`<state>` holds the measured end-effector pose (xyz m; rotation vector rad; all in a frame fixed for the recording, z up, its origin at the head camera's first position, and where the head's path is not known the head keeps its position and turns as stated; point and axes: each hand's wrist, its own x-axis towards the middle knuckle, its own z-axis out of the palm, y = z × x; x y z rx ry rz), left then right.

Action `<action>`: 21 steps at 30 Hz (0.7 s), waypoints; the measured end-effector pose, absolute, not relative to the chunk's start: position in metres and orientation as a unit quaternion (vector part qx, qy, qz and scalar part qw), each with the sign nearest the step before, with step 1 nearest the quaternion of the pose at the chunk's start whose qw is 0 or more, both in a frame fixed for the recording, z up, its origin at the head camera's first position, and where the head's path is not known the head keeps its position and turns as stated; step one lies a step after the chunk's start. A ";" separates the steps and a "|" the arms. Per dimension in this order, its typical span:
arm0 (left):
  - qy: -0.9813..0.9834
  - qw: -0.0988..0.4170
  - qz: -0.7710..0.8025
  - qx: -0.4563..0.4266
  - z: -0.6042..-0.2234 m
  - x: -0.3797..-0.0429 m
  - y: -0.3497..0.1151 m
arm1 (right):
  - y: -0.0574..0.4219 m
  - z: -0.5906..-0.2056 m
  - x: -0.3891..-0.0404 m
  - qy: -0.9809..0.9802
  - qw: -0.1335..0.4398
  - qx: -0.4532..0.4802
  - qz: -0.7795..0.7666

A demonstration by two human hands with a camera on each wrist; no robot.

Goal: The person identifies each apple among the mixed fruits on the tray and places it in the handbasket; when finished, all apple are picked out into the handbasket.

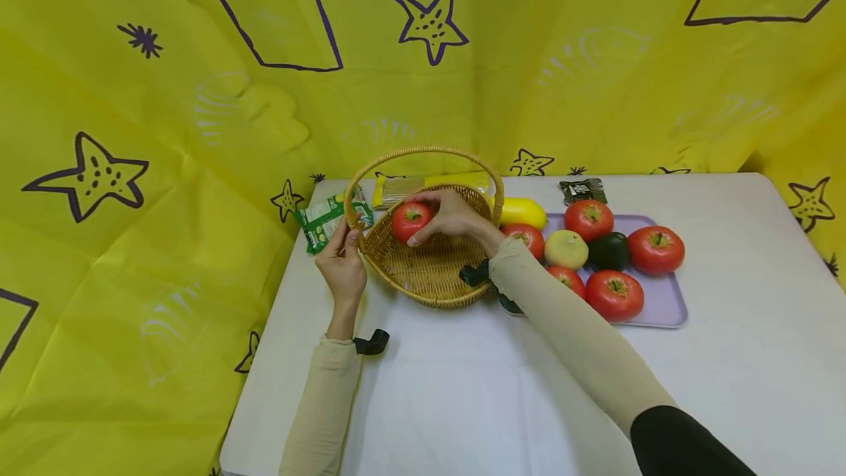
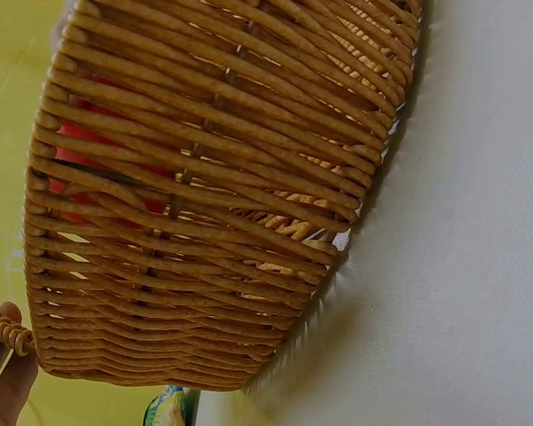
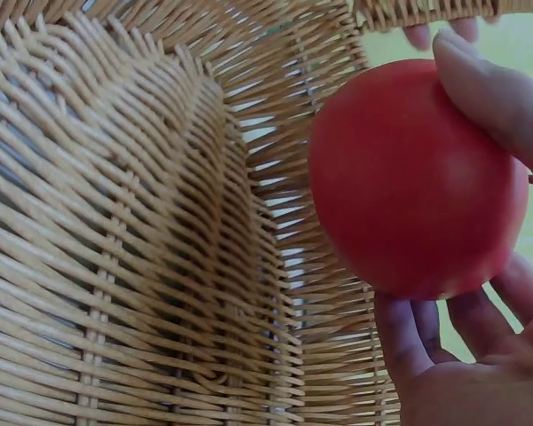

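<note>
Tomato (image 1: pixel 410 223) in transit: it sits inside the wicker basket (image 1: pixel 432 274), near the left side, with the right grip (image 1: pixel 452 213) curled firmly round it, so this placement looks well begun but unfinished. Whether the fruit touches the weave (the right wrist view does not settle it) I cannot tell. The left grip (image 1: pixel 341 263) pinches the basket's handle (image 1: pixel 423 150) at its left foot, seemingly to steady things. Judging by how everything lies, much may be left: the lilac tray (image 1: pixel 667 303), to the basket's right, bears more tomatoes (image 1: pixel 615 298), a pale onion-like globe (image 1: pixel 566 250) and a dark green avocado (image 1: pixel 609 252). A green packet (image 1: pixel 333 220) lies on the surface (image 1: pixel 429 388), left of the basket.
</note>
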<state>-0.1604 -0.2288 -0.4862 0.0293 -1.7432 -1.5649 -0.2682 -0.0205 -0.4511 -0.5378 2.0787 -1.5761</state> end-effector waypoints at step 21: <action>-0.693 0.392 -0.605 0.016 -0.486 -0.159 -0.227 | -0.024 -0.470 -0.276 0.770 0.217 -0.189 -0.569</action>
